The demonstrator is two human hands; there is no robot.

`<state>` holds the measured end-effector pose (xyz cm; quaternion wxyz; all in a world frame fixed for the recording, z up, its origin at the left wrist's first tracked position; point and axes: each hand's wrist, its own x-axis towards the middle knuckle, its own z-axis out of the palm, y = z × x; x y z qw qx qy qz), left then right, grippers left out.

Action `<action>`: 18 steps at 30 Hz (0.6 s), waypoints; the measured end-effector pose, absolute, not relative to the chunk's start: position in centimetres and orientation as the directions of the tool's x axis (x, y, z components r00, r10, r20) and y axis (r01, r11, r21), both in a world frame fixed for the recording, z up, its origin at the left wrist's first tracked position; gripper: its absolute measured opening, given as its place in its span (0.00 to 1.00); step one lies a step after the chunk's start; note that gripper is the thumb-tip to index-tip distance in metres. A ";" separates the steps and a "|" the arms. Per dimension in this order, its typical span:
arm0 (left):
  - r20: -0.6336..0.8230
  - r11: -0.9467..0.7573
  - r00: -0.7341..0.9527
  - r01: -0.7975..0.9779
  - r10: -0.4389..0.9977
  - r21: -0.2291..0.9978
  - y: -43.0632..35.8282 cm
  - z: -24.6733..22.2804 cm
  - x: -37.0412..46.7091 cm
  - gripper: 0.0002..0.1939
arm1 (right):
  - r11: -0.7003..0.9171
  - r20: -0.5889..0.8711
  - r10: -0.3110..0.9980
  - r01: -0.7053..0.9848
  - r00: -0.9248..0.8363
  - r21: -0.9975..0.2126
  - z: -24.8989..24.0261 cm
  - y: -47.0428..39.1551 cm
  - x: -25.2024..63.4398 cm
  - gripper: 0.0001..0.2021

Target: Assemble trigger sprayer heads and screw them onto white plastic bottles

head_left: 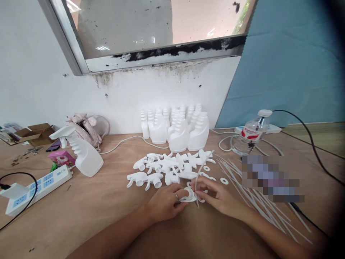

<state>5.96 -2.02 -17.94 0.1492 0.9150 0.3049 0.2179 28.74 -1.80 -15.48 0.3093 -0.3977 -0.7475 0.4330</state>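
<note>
My left hand [167, 202], with a ring on one finger, is closed around a white spray head [190, 194] near the table's front. Beside it, my right hand [212, 193] pinches a thin translucent tube [197, 176] that stands nearly upright and touches or overlaps the spray head; whether its end is inserted is hidden. Several white trigger heads [153, 179] lie just beyond my hands. White ring washers [224, 181] are scattered to their right, and a bundle of loose tubes [250, 198] lies beside my right forearm.
Several white bottles [178, 135] stand by the wall. At the left are an assembled spray bottle [87, 154], a power strip [40, 189], a pink box [61, 158] and a pink bag [84, 131]. A water bottle [250, 135] stands at the right, near cables.
</note>
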 end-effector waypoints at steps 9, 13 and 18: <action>0.302 -0.761 0.710 0.510 0.636 0.402 -2.1 -17.9 5.9 0.10 | 0.243 0.186 0.887 0.084 -0.423 -0.967 -14.8 -1.9 28.9 0.10; 0.308 -0.762 0.710 0.503 0.633 0.407 -2.0 -17.9 5.9 0.10 | 0.275 0.277 0.921 -0.043 -0.276 -0.960 -15.0 -2.1 28.3 0.07; 0.286 -0.741 0.709 0.487 0.645 0.463 -2.1 -17.9 5.9 0.11 | 0.361 0.337 0.898 0.038 -0.282 -0.932 -16.0 -2.3 27.4 0.11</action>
